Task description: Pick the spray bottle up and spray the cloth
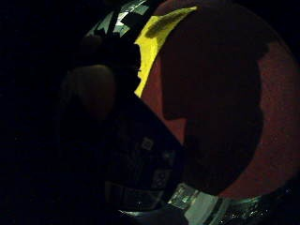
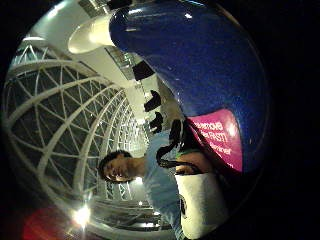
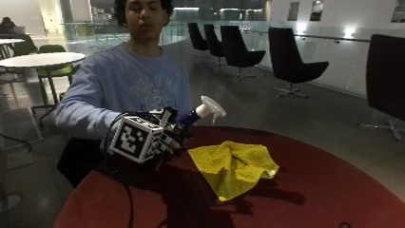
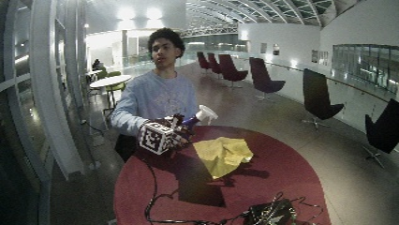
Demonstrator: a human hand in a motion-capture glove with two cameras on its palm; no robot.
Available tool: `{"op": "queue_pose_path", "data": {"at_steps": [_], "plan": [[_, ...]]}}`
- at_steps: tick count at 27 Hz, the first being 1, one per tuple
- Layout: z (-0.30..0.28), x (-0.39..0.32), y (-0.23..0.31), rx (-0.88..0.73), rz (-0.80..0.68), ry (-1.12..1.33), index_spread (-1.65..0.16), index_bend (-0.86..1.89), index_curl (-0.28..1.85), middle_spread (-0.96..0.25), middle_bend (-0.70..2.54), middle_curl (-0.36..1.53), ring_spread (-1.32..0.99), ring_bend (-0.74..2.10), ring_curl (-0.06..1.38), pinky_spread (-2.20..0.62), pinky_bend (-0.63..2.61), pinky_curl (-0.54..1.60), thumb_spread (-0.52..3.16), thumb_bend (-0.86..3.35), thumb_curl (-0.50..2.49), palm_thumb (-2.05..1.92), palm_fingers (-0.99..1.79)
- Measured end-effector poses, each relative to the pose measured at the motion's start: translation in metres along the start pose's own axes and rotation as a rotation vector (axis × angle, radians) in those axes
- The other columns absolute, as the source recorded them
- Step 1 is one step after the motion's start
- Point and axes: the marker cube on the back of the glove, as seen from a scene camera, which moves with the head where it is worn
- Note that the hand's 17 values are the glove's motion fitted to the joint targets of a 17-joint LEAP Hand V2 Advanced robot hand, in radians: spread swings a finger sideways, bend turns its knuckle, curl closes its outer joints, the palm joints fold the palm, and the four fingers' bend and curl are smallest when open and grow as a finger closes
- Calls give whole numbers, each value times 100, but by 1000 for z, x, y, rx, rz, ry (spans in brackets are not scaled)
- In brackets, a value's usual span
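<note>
Blue spray bottle (image 3: pixel 190 117), white nozzle: gripped by the gloved right hand (image 3: pixel 152 137), fingers curled round it, lifted off the red tabletop (image 3: pixel 329 190). Yellow cloth (image 3: pixel 233 166): lies just beyond the hand; best to tilt the nozzle down at it before squeezing.

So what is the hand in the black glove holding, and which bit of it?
The gloved right hand holds the spray bottle by its blue body, below the white nozzle.

The cloth (image 3: pixel 233 167) lies on the table (image 3: pixel 329 190), spray bottle (image 3: pixel 201 113) raised beside it
</note>
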Motion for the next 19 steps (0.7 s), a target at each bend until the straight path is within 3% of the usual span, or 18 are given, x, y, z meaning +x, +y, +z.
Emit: {"op": "queue_pose_path", "data": {"at_steps": [4,19], "plan": [[-16,-10,-10,29,36,-45,-40,4,6,1,41,41,8,72,38,29,54,37,94,-2,49,78,56],[23,5,5,-108,127,63,-38,4,5,3,42,41,9,73,38,28,56,37,95,-3,51,76,58]]}}
